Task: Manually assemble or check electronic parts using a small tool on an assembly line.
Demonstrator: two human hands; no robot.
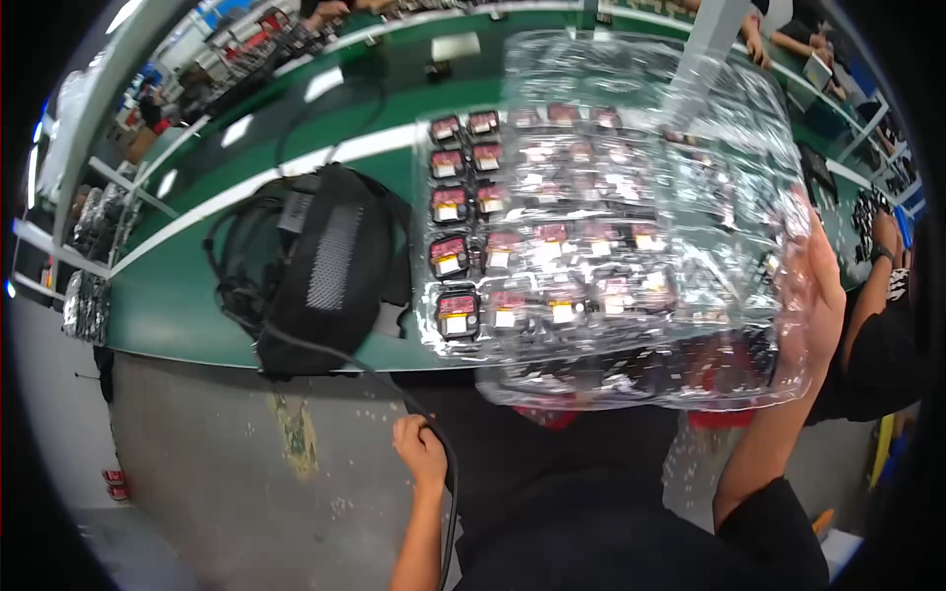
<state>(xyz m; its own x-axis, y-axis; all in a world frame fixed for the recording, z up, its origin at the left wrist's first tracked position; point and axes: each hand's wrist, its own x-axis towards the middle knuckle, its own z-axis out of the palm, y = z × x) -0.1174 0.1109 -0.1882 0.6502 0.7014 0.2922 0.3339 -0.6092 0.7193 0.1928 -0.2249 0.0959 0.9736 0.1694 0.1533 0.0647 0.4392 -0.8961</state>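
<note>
My right hand [820, 295] grips the right edge of a clear plastic tray [724, 266], fingers along its rim. This tray is tilted and overlaps other clear trays, so where one stops and another starts is hard to tell. Beneath and left of it, rows of small black devices with red-and-white faces [457, 315] sit in tray pockets; glare and blur hide many. My left hand [421, 450] hangs low in front of the bench edge, fingers curled. A black cable [441, 433] runs close beside it; whether the fingers hold anything is hidden.
On the green bench [163, 315] left of the trays lies a black bag [335, 266] with a mesh panel and coiled cables. A grey metal post [705, 59] rises behind the trays. Another person's arm [872, 286] is close on the right. Stacked trays [87, 305] stand far left.
</note>
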